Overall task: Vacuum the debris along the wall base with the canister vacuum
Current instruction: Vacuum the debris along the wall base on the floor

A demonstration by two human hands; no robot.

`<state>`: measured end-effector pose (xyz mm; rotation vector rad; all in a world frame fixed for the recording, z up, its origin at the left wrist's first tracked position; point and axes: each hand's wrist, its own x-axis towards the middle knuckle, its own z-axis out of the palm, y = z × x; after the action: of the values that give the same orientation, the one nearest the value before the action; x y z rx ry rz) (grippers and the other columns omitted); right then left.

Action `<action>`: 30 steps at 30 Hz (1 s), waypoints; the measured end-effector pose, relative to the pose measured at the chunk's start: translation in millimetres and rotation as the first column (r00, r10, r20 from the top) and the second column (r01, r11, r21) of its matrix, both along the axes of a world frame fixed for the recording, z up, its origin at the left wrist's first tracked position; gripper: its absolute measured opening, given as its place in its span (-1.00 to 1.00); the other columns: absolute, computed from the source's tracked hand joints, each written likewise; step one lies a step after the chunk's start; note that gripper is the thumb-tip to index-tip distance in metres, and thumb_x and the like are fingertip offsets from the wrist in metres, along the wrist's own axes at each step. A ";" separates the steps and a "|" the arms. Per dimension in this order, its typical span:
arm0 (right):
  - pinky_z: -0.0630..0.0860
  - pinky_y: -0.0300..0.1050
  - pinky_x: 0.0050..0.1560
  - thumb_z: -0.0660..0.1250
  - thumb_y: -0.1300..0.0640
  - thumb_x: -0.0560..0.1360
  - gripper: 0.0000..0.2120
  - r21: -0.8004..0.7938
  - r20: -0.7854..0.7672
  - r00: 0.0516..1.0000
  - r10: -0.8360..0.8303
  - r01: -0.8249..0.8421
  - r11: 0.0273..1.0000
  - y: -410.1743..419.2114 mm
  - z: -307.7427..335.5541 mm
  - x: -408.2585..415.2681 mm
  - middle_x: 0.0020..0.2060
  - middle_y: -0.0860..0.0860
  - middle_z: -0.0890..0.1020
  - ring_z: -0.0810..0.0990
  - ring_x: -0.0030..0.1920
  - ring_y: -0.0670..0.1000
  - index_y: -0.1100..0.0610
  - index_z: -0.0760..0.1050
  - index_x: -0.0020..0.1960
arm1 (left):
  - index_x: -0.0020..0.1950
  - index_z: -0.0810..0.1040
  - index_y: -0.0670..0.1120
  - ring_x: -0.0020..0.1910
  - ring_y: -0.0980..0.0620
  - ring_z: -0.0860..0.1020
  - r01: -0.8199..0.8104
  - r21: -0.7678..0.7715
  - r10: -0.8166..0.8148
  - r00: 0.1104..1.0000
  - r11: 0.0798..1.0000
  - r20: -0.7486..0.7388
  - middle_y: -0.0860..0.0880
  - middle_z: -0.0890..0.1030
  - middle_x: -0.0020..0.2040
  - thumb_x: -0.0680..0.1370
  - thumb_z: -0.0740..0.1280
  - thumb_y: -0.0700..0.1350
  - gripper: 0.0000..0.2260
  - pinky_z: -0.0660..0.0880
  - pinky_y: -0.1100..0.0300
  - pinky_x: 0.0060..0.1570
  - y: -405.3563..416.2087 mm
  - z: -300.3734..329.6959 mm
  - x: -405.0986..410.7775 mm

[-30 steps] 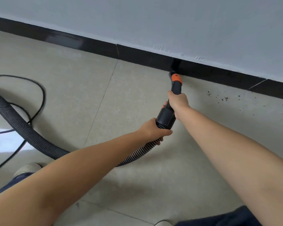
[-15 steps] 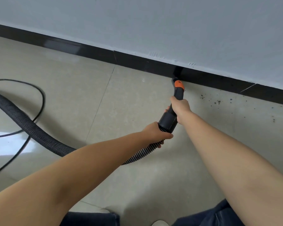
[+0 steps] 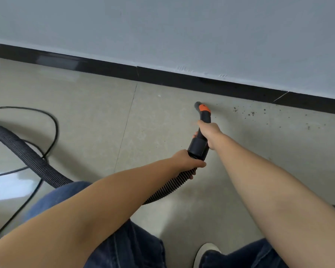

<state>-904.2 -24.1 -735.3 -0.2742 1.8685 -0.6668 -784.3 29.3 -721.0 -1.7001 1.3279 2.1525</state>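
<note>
my right hand point(image 3: 209, 131) is gripping the black nozzle handle point(image 3: 203, 120) just below its orange collar point(image 3: 204, 108), fingers curling round the tube. my left hand point(image 3: 188, 161) is wrapping round the ribbed hose point(image 3: 168, 187) right where it is joining the wide black cuff point(image 3: 198, 148), thumb lying over the top. both arms are reaching forward over my knees in dark jeans point(image 3: 128, 246), and the toe of one pale shoe point(image 3: 205, 250) is showing between them.

the nozzle tip point(image 3: 197, 104) is pointing at the tiled floor point(image 3: 97, 117) near the black skirting board point(image 3: 182, 79), apart from it, with bare tile showing between the two. the debris point(image 3: 248, 113), a scatter of dark specks, is lying on the floor to the right of the tip, close along the foot of the skirting, with further specks trailing off towards the right edge.

the hose is running back from my left hand, passing under my left forearm and curving away across the floor to the left edge. a thin black power cable point(image 3: 54, 124) is looping on the tiles beside it. the grey wall point(image 3: 182, 31) is filling the upper part of the view, with a few small scuff marks point(image 3: 182, 68) just above the skirting. the canister itself is out of view.
</note>
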 end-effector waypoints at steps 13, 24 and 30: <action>0.50 -0.15 -0.37 0.27 0.13 0.56 -0.86 0.096 0.002 0.993 -0.116 0.115 0.989 58.1 10.8 -26.2 -0.33 0.10 0.52 0.52 -0.43 0.03 0.18 0.36 -0.04 | 0.12 0.41 -0.16 -0.43 0.06 0.50 0.089 -0.064 -0.097 0.986 0.994 -0.134 -0.08 0.52 -0.28 0.49 0.42 -0.09 -0.70 0.51 0.29 -0.44 52.3 4.4 -14.0; 0.50 -0.16 -0.39 0.22 0.18 0.52 -0.89 0.090 0.012 0.949 0.314 -0.313 0.945 121.4 3.1 -17.4 -0.39 0.14 0.54 0.56 -0.48 0.08 0.19 0.34 0.00 | 0.07 0.42 -0.02 -0.27 0.06 0.56 -0.146 0.173 0.179 0.965 0.974 -0.191 -0.04 0.54 -0.20 0.47 0.45 -0.12 -0.74 0.58 0.22 -0.23 148.4 -9.0 -23.4; 0.50 -0.14 -0.43 0.23 0.18 0.54 -0.82 0.101 0.003 0.942 0.336 -0.334 0.937 164.3 0.4 -14.2 -0.41 0.14 0.52 0.53 -0.51 0.09 0.19 0.30 0.09 | 0.13 0.42 -0.04 -0.26 0.04 0.55 -0.208 0.189 0.237 0.960 0.960 -0.150 -0.01 0.54 -0.20 0.47 0.45 -0.16 -0.69 0.57 0.17 -0.20 192.5 -9.4 -22.5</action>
<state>-918.4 140.2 -734.9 -0.5197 1.8042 -0.3369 -806.8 221.9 -730.4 -1.7024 0.9873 2.5069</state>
